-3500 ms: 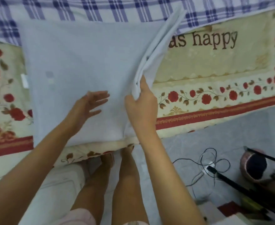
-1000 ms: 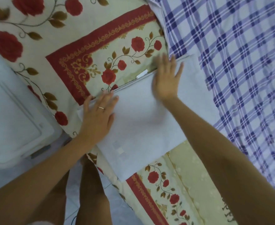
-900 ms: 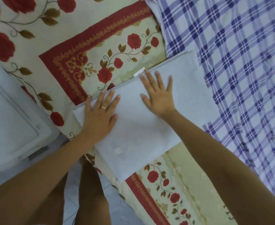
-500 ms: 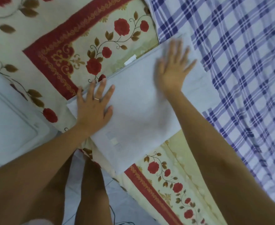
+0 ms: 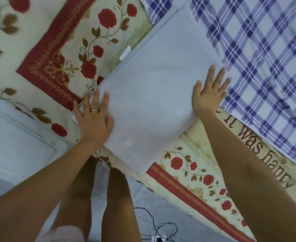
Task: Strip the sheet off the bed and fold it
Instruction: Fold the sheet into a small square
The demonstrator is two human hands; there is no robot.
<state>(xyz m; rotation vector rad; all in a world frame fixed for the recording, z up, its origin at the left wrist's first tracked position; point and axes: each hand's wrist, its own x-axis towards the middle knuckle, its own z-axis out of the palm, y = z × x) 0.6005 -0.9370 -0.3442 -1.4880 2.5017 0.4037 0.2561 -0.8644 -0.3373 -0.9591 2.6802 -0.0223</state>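
Head view: sheet (image 5: 152,95) lies under left grip (image 5: 94,119) and right grip (image 5: 208,96), both wide.

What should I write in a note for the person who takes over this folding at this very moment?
Left hand: open, flat on the left edge of the folded sheet.
Right hand: open, fingers spread, flat at the sheet's right edge.
Sheet: a pale flat rectangle on the rose-patterned bed cover, its far corner over the checked cloth, its near corner at the bed's edge.
Done: sheet is off and folded flat.
Left: probably only smoothing, perhaps one more fold.
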